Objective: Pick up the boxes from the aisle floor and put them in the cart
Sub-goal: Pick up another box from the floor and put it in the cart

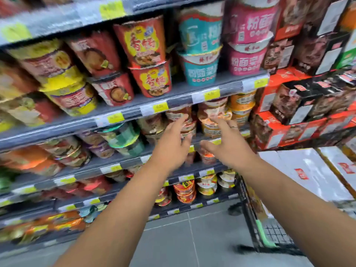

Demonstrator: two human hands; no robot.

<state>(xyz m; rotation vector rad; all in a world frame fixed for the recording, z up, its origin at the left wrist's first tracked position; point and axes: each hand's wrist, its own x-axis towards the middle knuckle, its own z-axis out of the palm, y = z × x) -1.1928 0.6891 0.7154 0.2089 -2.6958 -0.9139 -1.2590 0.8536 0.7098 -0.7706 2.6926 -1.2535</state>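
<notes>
Boxes [300,174], white with red marks, lie at the right over the black wire frame of the cart [259,230], well apart from both hands, and neither grip has anything in it. The left hand [171,143] is stretched forward, released, fingers straight and slightly spread. The right hand [229,145] is just beside it, equally released, palm down, with a ring [234,127] on one finger. Both reach out in front of the shelves [115,166], which are packed with stacked noodle cups [146,45]. To the right, red and black cartons [289,105] are piled high above the white ones. Grey tiled floor [183,237] shows below the arms, and the picture is blurred at the left.
</notes>
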